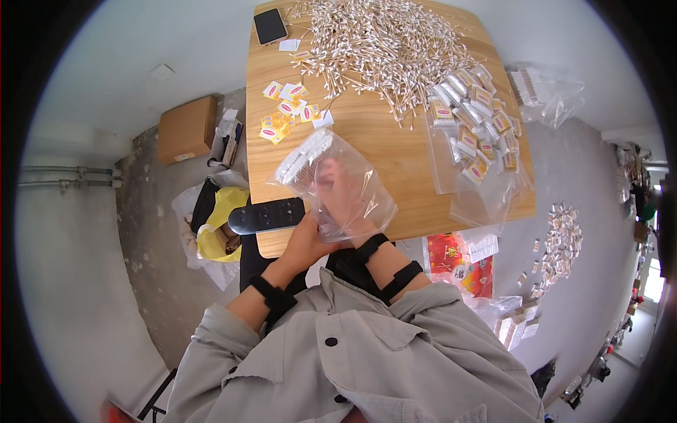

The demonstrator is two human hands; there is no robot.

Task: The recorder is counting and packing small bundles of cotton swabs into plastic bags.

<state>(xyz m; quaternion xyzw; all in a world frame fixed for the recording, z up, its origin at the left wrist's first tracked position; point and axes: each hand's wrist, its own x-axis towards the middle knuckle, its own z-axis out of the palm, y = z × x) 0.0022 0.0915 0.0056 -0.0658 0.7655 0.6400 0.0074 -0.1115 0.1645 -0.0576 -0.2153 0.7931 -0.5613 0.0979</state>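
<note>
A clear plastic bag [370, 187] is held over the near edge of the table, with its opening toward me. At its far end lies a row of cotton swab packs [305, 156], white tips showing. My left hand [310, 238] grips the bag near its opening, thumb side against the plastic. My right hand [338, 192] reaches into the bag behind the packs. Its fingers look curled through the shiny plastic, but glare hides what they hold.
Loose cotton swabs [388, 49] are heaped on the far side of the wooden table [402, 173]. Yellow-and-white cards [289, 106] lie at left, near a black device [271, 27]. Filled packs [479, 116] pile up at right. Cardboard box [187, 130] and more packs [560, 243] are on the floor.
</note>
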